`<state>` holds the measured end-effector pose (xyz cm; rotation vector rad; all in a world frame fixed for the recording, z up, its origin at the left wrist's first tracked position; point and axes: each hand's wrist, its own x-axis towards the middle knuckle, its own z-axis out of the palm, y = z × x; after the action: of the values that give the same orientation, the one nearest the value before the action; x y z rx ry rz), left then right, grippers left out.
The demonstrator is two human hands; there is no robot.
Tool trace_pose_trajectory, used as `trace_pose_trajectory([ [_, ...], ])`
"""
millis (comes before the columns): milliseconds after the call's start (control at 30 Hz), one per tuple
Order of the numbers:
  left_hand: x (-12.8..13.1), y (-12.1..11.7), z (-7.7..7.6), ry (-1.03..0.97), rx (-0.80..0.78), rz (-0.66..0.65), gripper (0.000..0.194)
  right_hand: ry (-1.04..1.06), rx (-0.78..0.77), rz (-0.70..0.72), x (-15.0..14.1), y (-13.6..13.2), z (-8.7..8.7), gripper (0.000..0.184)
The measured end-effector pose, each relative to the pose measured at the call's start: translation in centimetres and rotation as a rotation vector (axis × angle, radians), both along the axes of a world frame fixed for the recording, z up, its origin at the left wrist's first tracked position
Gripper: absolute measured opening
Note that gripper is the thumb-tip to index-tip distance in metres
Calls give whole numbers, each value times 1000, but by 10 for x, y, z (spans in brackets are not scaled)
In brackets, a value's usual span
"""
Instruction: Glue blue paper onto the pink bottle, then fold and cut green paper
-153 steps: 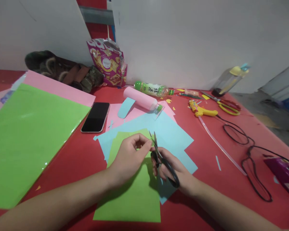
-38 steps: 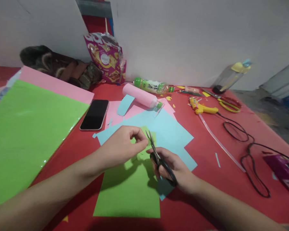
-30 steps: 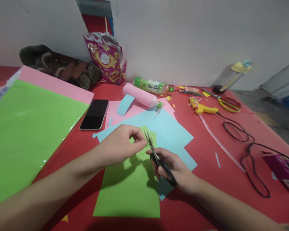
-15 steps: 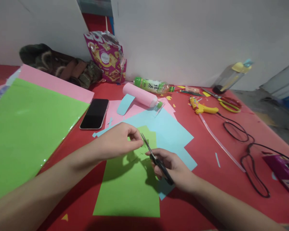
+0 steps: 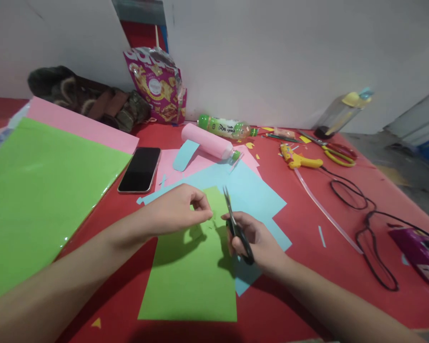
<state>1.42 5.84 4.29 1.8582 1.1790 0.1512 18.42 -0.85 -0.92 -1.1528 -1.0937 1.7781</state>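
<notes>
My right hand (image 5: 255,240) holds a pair of black-handled scissors (image 5: 240,233), their blades pointing up and away from me and almost closed. To the left, my left hand (image 5: 184,205) is closed in a pinch, thumb against fingertips; whatever sits between them is too small to make out. Both hands hover over a green paper sheet (image 5: 189,286), which has small dark marks or snippets near the left fingertips. Light blue paper (image 5: 257,195) lies partly under the green sheet. Beyond is a bottle wrapped in pink paper (image 5: 205,140), with a blue strip (image 5: 186,155) against it.
A phone (image 5: 140,169) and large green sheets (image 5: 53,200) lie left. At the back are a snack bag (image 5: 155,85) and a green-labelled bottle (image 5: 223,126). On the right are a yellow glue gun (image 5: 300,158) with its cable, other scissors (image 5: 338,155) and a purple box (image 5: 416,255).
My right hand has moved the scissors slightly right and up, away from my left fingertips. My left hand has stayed almost in place, still pinched.
</notes>
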Motion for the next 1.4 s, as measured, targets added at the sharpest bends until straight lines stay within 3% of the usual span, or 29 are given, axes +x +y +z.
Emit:
trace_pose_trajectory([
  [233,12,-15,-14,-10,-74,-170,13,-4,100,-103,1,0,1,42],
  [433,15,-25,-24,-51,3,-238,10,-100,133,-2,2,-3,0,40],
  [600,14,-25,-23,-62,23,-285,11,-110,148,28,2,-4,0,40],
  [800,17,-21,-20,-116,-2,-191,15,-94,180,-189,1,1,2,38],
  [900,22,-24,-25,-191,-8,-197,14,-61,174,-305,2,2,1,37],
  [1000,29,-29,-32,-253,17,-115,15,-34,180,-382,3,1,0,37],
  [1167,36,-37,-38,-278,95,12,23,-17,184,-418,2,0,0,38],
  [1400,35,-39,-40,-337,120,42,21,-26,164,-382,2,1,1,38],
])
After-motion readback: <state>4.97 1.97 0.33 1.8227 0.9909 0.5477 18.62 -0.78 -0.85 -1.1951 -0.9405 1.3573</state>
